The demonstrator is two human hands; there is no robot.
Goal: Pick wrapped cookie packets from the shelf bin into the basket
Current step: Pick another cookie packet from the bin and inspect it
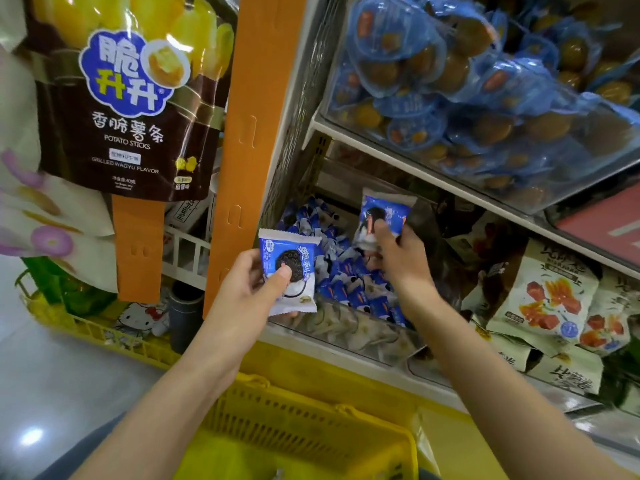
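Left packet [301,258]: flat, square pouch of glossy blue-and-white film with crimped ends, a dark round sandwich cookie printed on its face. It is grasped upright by the left hand [242,292], thumb pressed on the front and fingers behind, just in front of the bin's left corner and above the basket.

Right packet [384,206]: same film and crimped edge, tilted, print blurred. It is pinched at its lower part by the fingertips of the right hand [403,261], raised above the heap in the bin.

Bin [353,336]: clear, rigid plastic front wall on the lower shelf. It holds a loose heap of like packets [349,275], lying at all angles.

Basket [311,407]: yellow moulded plastic with slotted walls, directly below both forearms. Its contents cannot be made out.

Upper bin [554,181]: clear plastic, piled with blue film packs [433,74] enclosing rounded brown pieces.

To the right of the bin lie cream pouches [543,299] with orange printing. At left, an orange post [249,133] and a hanging glossy brown bag [128,98] marked "Potato Sticks".
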